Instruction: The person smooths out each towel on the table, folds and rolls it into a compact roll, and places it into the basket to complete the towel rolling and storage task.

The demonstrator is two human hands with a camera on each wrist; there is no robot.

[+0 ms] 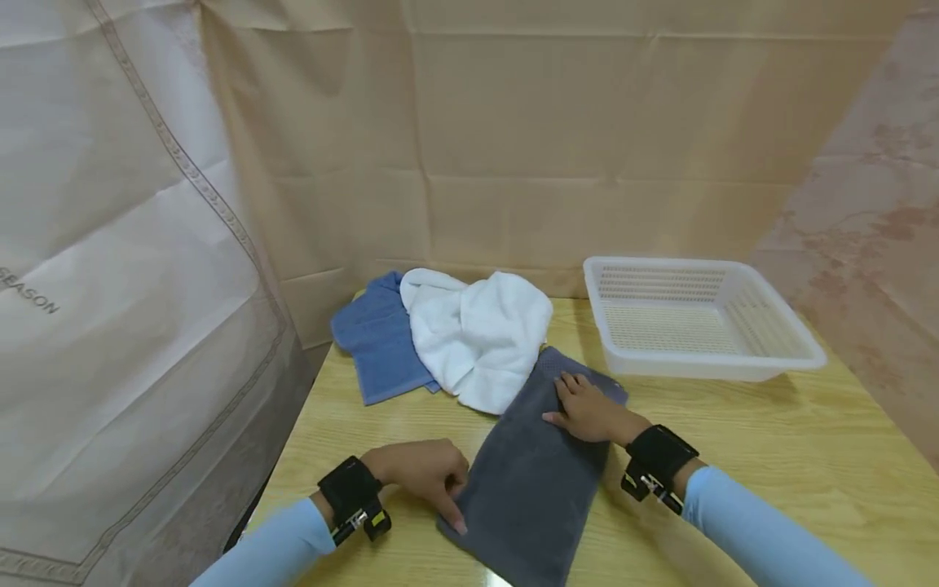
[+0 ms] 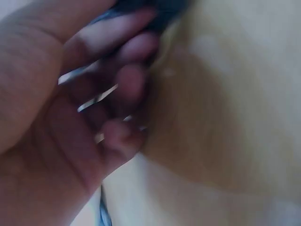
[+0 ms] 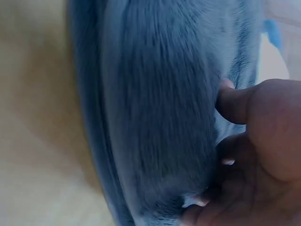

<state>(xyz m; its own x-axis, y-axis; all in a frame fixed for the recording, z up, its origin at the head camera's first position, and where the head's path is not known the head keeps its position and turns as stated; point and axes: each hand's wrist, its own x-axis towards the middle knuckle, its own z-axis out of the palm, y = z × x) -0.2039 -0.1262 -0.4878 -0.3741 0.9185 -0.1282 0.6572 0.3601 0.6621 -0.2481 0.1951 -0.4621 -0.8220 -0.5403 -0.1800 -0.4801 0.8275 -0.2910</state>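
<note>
A grey towel [image 1: 539, 481], folded into a long strip, lies slantwise on the wooden table in the head view. At its near left edge is my left hand [image 1: 429, 473], thumb over the cloth and fingers curled, pinching the edge. The left wrist view is blurred; the curled fingers [image 2: 131, 84] show there beside the dark cloth [image 2: 164, 12]. My right hand [image 1: 587, 408] rests on the towel's far part with its fingers spread. Close up in the right wrist view, those fingertips touch the plush grey surface [image 3: 164, 108], and layered folds run along the towel's side.
Behind the grey towel lies a crumpled white towel [image 1: 480, 326], overlapping a blue towel [image 1: 385, 342] on its left. A white plastic basket [image 1: 697, 364] with slotted walls stands at the back right of the table [image 1: 734, 440]. Beige cloth [image 1: 513, 147] hangs behind.
</note>
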